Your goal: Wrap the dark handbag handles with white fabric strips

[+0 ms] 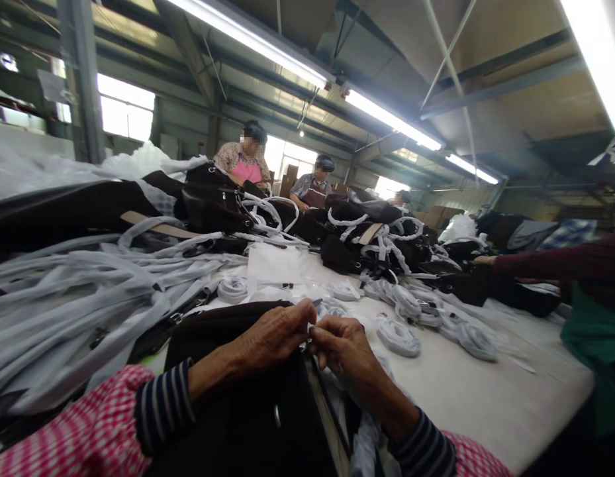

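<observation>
A dark brown bag (247, 424) lies in front of me on the white table (486, 397). My left hand (272, 338) and my right hand (341, 344) meet at the bag's top edge, both with fingers pinched together on a small dark part there, too small to name. Wrapped white paper shows under my right wrist. Coiled white straps (397, 335) lie just beyond my right hand.
A heap of white wrapped straps (89, 298) fills the left side. Dark bags with white-wrapped handles (367, 232) are piled across the far table. Two people sit at the far side; another person's sleeve (550, 262) reaches in from the right.
</observation>
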`<act>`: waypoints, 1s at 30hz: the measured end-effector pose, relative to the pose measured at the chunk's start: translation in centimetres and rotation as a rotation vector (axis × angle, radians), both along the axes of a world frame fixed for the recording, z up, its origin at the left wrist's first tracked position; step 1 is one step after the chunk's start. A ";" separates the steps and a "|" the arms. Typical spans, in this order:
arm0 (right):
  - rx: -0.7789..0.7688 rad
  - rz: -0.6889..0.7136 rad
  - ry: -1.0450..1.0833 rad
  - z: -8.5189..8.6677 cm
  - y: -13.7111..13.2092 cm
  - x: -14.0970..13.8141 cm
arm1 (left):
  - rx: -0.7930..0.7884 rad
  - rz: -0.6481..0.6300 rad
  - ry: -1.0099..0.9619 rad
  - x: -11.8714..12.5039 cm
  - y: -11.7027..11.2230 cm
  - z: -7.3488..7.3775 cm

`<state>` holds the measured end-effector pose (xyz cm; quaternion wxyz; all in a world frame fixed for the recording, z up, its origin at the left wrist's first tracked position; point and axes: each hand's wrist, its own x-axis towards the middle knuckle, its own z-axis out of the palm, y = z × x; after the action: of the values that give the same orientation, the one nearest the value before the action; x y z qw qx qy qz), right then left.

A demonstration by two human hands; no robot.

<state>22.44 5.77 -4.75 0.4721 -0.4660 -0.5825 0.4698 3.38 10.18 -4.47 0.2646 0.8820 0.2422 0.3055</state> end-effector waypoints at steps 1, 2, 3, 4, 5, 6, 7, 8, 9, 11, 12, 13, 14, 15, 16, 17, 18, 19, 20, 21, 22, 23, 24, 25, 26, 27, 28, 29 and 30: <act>0.001 0.001 0.003 -0.1 0.0 0.0 | -0.006 -0.001 0.003 0.0 0.0 0.0; 0.002 0.002 -0.002 -0.2 0.0 0.0 | -0.010 -0.004 0.005 0.0 0.0 0.0; 0.004 0.001 -0.017 -0.2 -0.1 0.0 | -0.011 -0.005 0.002 0.0 0.0 -0.1; 0.009 -0.001 -0.038 -0.2 -0.1 0.0 | -0.010 -0.008 0.000 0.0 0.0 -0.1; 0.018 -0.001 -0.063 -0.2 -0.1 0.0 | -0.009 -0.008 -0.003 0.0 0.0 -0.2; 0.032 -0.004 -0.086 -0.2 0.0 0.0 | -0.008 -0.005 -0.003 0.0 0.1 -0.3; 0.050 -0.002 -0.106 -0.3 0.0 0.1 | -0.005 -0.003 -0.003 0.0 0.1 -0.4; 0.068 0.002 -0.120 -0.3 0.0 0.1 | -0.001 0.001 -0.003 0.0 0.1 -0.4; 0.083 0.010 -0.131 -0.3 0.1 0.1 | 0.000 0.002 -0.003 0.0 0.1 -0.5; 0.092 0.033 -0.132 -0.5 0.3 0.3 | -0.010 0.000 -0.005 0.1 0.2 -0.5; 0.080 0.048 -0.116 -0.6 0.5 0.3 | -0.020 0.001 -0.006 0.2 0.2 -0.5; 0.058 0.065 -0.087 -0.7 0.5 0.4 | -0.035 0.004 -0.010 0.2 0.2 -0.4; 0.032 0.078 -0.045 -0.8 0.6 0.4 | -0.058 0.005 -0.017 0.2 0.2 -0.3; 0.006 0.087 0.004 -0.8 0.7 0.5 | -0.092 -0.001 -0.031 0.2 0.2 -0.2; -0.015 0.085 0.058 -0.9 0.7 0.5 | -0.133 -0.013 -0.049 0.2 0.2 -0.1; -0.030 0.074 0.108 -0.9 0.7 0.5 | -0.178 -0.030 -0.070 0.1 0.3 0.0; -0.038 0.059 0.144 -0.9 0.6 0.5 | -0.223 -0.050 -0.089 0.0 0.3 0.0; -0.042 0.042 0.166 -0.8 0.6 0.6 | -0.264 -0.070 -0.104 0.0 0.4 0.0; -0.044 0.030 0.180 -0.8 0.6 0.6 | -0.296 -0.085 -0.114 -0.1 0.5 -0.1; -0.044 0.024 0.191 -0.9 0.6 0.6 | -0.318 -0.097 -0.121 -0.1 0.5 -0.1; -0.041 0.022 0.201 -0.9 0.6 0.5 | -0.330 -0.100 -0.126 -0.1 0.6 -0.2; -0.032 0.023 0.215 -0.9 0.6 0.5 | -0.327 -0.096 -0.128 -0.1 0.6 -0.2; -0.019 0.022 0.233 -1.0 0.6 0.4 | -0.313 -0.080 -0.124 0.0 0.6 -0.2; -0.006 0.016 0.254 -1.0 0.6 0.2 | -0.290 -0.051 -0.118 0.1 0.5 -0.2; 0.004 0.009 0.270 -1.1 0.6 0.1 | -0.259 -0.012 -0.117 0.1 0.4 -0.1; 0.010 -0.001 0.282 -1.1 0.6 -0.1 | -0.226 0.029 -0.123 0.2 0.3 0.0; 0.013 -0.013 0.294 -1.2 0.6 -0.3 | -0.201 0.064 -0.132 0.2 0.1 0.1; 0.014 -0.025 0.305 -1.2 0.5 -0.5 | -0.185 0.091 -0.145 0.3 -0.1 0.3; 0.015 -0.033 0.317 -1.3 0.5 -0.6 | -0.178 0.111 -0.157 0.2 -0.2 0.3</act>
<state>21.81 6.28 -6.03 0.5692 -0.3922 -0.4965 0.5251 3.63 10.00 -4.14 0.3427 0.8137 0.2951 0.3651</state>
